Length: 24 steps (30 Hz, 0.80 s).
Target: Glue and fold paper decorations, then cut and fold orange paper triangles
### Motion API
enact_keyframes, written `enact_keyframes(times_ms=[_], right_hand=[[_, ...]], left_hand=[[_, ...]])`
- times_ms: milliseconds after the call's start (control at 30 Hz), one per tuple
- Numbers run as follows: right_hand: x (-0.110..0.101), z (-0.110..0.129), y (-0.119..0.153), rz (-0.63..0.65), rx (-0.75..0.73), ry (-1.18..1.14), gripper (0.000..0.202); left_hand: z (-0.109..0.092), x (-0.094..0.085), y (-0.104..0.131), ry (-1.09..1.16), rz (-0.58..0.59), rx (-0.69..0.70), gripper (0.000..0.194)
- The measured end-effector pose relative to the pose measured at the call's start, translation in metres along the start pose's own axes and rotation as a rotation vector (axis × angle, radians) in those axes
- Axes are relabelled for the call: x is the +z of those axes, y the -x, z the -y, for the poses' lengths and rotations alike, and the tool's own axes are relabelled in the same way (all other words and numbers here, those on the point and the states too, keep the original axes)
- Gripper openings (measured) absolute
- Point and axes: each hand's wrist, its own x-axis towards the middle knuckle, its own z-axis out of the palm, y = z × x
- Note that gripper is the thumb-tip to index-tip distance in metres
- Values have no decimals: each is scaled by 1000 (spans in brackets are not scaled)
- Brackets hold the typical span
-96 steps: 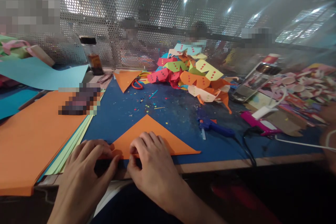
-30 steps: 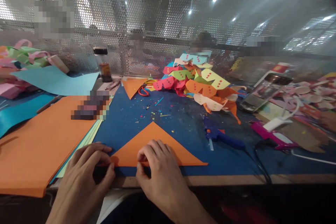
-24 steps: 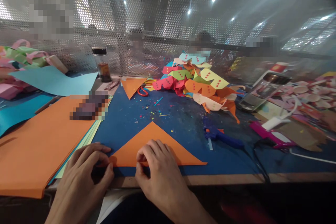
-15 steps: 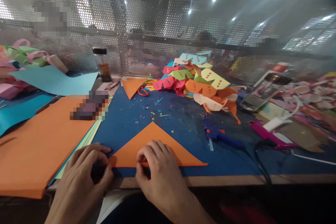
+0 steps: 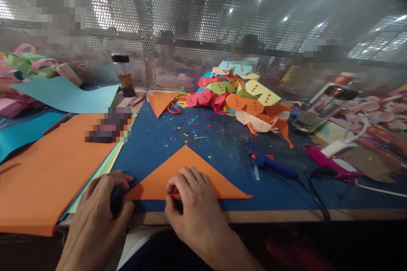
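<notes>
A folded orange paper triangle [image 5: 152, 182] lies in front of me, its tip pointing away and its fold along the near side. My right hand [image 5: 192, 199] rests on the middle of it, thumb and curled fingers gripping the near edge; the fingertips are partly hidden. Just off the left corner is my left hand [image 5: 104, 203], with thumb and bent forefinger apart and nothing between them. A second orange folded piece [image 5: 160, 102] sits farther back, beside red-handled scissors [image 5: 174, 109].
Orange sheets [image 5: 63, 169] are stacked at left with a blurred dark phone-like object [image 5: 110, 126] on top. A heap of colourful paper cutouts [image 5: 248, 101], a blue glue gun [image 5: 263, 163] and a glass bottle [image 5: 318, 112] stand to the right. A jar [image 5: 125, 76] stands behind.
My left thumb and forefinger have parted and drawn slightly left from the triangle's corner. The right hand keeps its place on the paper. The view has tilted a little.
</notes>
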Motion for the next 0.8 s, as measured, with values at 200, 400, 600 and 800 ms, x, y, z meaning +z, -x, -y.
enact_keyframes(times_ms=[200,400,600,800], right_hand=[[1,-1,2,-19,-5,-6,17],[-1,-1,1,5,2,3,18],[-1,0,1,14,11,6,18],[0,1,0,25,34,23,18]], left_hand=[[0,-1,1,26,9,3,12],[15,1,1,-2,10,62,14],[14,1,4,-66,-77,96,22],[-20,5,18,78,-29,498,33]])
